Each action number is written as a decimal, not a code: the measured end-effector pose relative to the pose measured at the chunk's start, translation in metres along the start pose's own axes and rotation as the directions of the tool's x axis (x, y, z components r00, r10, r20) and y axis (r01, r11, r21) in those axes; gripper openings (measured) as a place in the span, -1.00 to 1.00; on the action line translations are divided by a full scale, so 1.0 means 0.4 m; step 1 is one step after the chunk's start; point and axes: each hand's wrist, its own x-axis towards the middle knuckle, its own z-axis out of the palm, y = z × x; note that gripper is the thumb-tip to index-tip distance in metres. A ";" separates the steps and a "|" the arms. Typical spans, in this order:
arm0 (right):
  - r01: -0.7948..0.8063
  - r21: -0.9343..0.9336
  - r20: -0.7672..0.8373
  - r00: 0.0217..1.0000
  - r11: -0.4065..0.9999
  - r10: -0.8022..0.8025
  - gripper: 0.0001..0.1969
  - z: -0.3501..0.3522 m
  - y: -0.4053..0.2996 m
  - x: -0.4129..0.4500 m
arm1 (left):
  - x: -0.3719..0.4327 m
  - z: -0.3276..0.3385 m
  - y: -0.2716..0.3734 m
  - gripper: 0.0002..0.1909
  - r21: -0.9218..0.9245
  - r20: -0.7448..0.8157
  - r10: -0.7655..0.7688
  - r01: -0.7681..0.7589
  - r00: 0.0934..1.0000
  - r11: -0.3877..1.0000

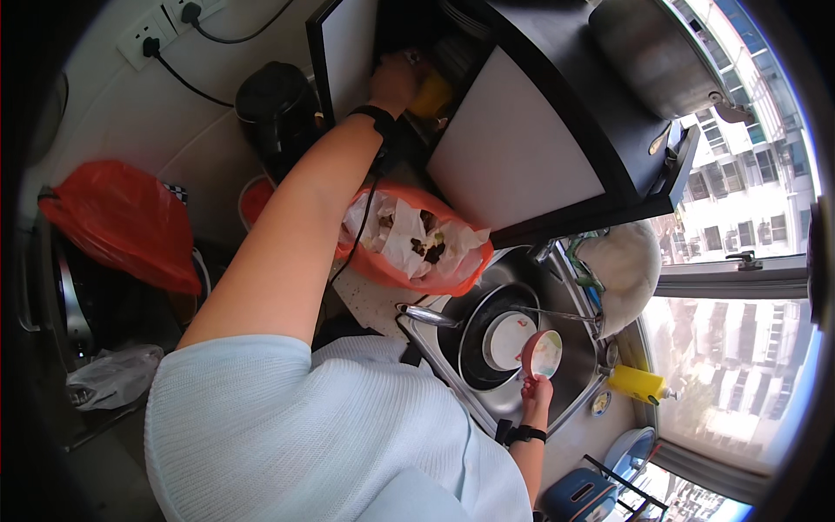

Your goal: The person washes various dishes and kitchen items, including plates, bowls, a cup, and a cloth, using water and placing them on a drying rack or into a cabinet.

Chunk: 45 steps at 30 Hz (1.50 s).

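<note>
My left hand [394, 81] reaches into an open dark cabinet with white door panels [515, 143], beside a yellow object [432, 94]. Shadow hides its fingers, and whether they hold anything is unclear. My right hand [537, 389] grips the rim of a small bowl [546, 355], reddish outside and pale inside, over the steel sink [574, 385]. A dark round pan [476, 365] rests in the sink, its metal handle [428, 316] over the edge. Inside the pan sits a white bowl [510, 339] with a red mark. Something thin and shiny crosses above the pan.
A red plastic bag [375, 269] holding crumpled white bags and food scraps stands beside the sink. Another red bag [130, 222] is at left, near a black appliance [277, 107]. A large metal pot [652, 59] stands on the cabinet. A yellow bottle [636, 383] is by the window.
</note>
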 end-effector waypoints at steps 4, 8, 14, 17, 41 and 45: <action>0.126 -0.143 0.071 0.991 0.982 -0.117 -0.84 0.035 -0.017 -0.011 | -0.013 -0.004 0.034 -0.52 -0.064 -0.043 0.014 -0.017 0.999 0.998; 0.134 -0.170 0.204 0.974 0.976 -0.098 -0.88 0.116 -0.050 0.003 | -0.028 -0.070 0.003 -0.68 -0.465 0.116 0.108 -0.042 0.987 0.884; 0.031 0.205 0.354 0.929 0.978 -0.104 -0.82 0.151 -0.004 0.039 | -0.199 -0.277 0.140 -0.71 -0.702 0.463 0.024 0.350 0.886 0.620; 0.208 0.181 0.239 0.939 0.961 -0.248 -0.76 0.156 0.036 0.041 | -0.257 -0.352 0.169 -0.68 -0.715 0.437 0.068 0.301 0.897 0.631; -0.450 0.421 0.660 0.748 0.787 0.074 -0.92 0.257 -0.016 -0.001 | -1.000 0.196 0.426 -0.27 -0.636 0.735 0.446 0.290 0.512 0.715; -0.254 0.099 0.594 0.791 0.962 0.147 -0.89 0.205 -0.006 0.077 | -0.943 0.182 0.520 -0.55 -0.409 0.912 0.371 0.311 0.176 0.858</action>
